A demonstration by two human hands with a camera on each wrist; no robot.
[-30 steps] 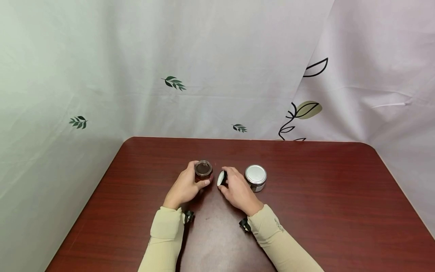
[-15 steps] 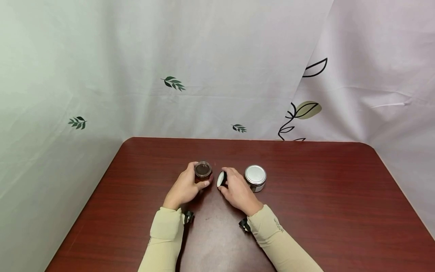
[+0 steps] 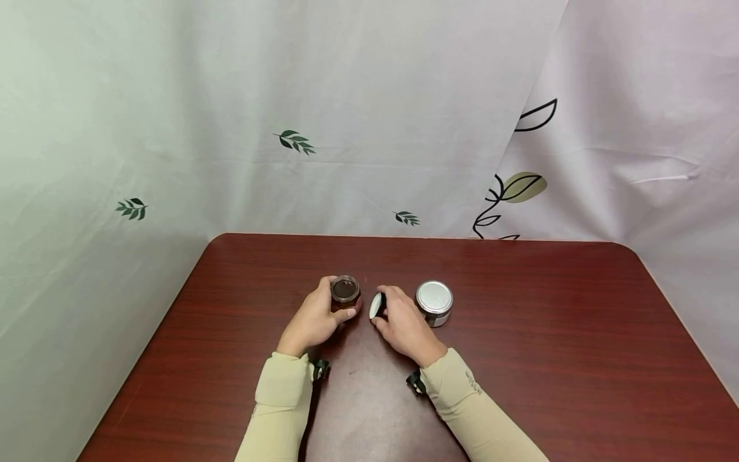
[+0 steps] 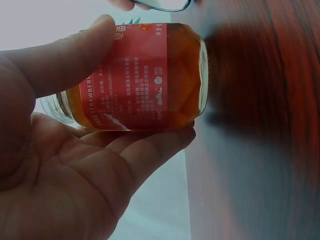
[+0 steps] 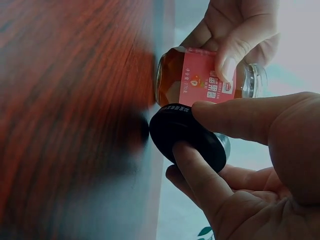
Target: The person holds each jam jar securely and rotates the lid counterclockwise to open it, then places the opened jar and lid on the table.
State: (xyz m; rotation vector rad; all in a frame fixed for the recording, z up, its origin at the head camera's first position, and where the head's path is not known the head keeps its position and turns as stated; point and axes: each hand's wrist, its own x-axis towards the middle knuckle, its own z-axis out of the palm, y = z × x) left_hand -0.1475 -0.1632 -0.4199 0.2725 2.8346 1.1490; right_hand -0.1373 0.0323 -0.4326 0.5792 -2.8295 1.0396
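Observation:
My left hand (image 3: 312, 324) grips an uncapped glass jam jar (image 3: 345, 292), thumb on one side and fingers on the other. Amber-red filling and a red label lettered "STRAWBERR" show on the jam jar (image 4: 182, 75) in the left wrist view. It stands upright; whether its base touches the table I cannot tell. Just to the right, my right hand (image 3: 408, 328) pinches a round black lid (image 5: 172, 125), tilted on edge. The lid (image 3: 376, 305) shows its pale inside towards the jar in the head view, with a small gap between them.
A dark jar with a silver lid (image 3: 435, 297) stands upright on the table just right of my right hand. The reddish-brown wooden table (image 3: 548, 333) reaches back to a pale curtain (image 3: 358, 96) printed with leaves.

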